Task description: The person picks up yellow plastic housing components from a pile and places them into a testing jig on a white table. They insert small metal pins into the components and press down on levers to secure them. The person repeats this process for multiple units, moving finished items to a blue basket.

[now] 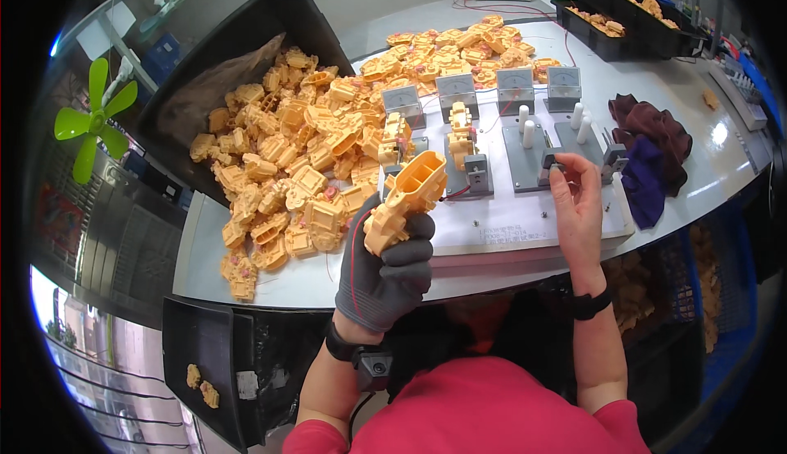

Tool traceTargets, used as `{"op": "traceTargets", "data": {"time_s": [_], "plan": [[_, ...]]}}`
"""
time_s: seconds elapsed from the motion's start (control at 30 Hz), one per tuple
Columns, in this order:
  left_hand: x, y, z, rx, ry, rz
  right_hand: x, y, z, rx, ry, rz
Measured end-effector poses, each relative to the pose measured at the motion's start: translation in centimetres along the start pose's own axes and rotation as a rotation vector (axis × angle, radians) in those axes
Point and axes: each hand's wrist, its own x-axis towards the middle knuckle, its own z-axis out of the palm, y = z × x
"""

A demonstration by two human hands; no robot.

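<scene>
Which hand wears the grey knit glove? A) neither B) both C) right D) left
D: the left hand wears the grey knit glove and holds a yellow-orange moulded plastic part, while the bare right hand pinches a small dark clamp lever on the white test fixture board.

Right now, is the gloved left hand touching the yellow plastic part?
Touching. The head view shows the gloved left hand wrapped around the yellow plastic part, lifted above the table.

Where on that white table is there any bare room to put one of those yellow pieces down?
Bare tabletop lies right of the dark cloths, and a strip runs along the near edge below the yellow pile. The left half and the test fixture by the right hand are crowded.
</scene>
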Motion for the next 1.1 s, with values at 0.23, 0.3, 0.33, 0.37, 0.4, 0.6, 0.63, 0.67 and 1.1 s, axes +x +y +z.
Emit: {"op": "traceTargets", "data": {"time_s": [0.23, 0.3, 0.33, 0.37, 0.4, 0.6, 0.63, 0.67, 1.1], "plan": [[0.6, -0.8, -1.0, 0.031, 0.018, 0.033, -0.2, 0.0, -0.1, 0.048, -0.008, 0.023], [0.7, -1.0, -0.9, 0.038, 0.035, 0.032, -0.2, 0.1, -0.2, 0.071, -0.007, 0.039], [0.8, -1.2, -0.7, 0.039, 0.040, 0.034, -0.3, 0.2, -0.2, 0.084, -0.007, 0.047], [1.0, -1.3, -0.6, 0.040, 0.044, 0.035, -0.3, 0.1, -0.2, 0.086, -0.009, 0.052], [1.1, -1.1, -0.7, 0.079, 0.032, 0.017, -0.4, 0.0, -0.2, 0.087, -0.011, 0.053], [2.9, -0.2, 0.9, 0.318, 0.109, -0.122, -0.3, 0.1, -0.3, 0.090, -0.033, 0.071], [3.3, 0.0, 1.0, 0.350, 0.099, -0.140, -0.3, 0.1, -0.4, 0.092, -0.035, 0.072], [3.7, 0.5, 0.9, 0.382, 0.090, -0.160, -0.3, 0.0, -0.4, 0.086, -0.035, 0.058], [19.3, 2.2, 8.9, 2.360, 0.139, 0.246, 0.3, -0.6, -1.6, 0.107, -0.050, -0.054]]}}
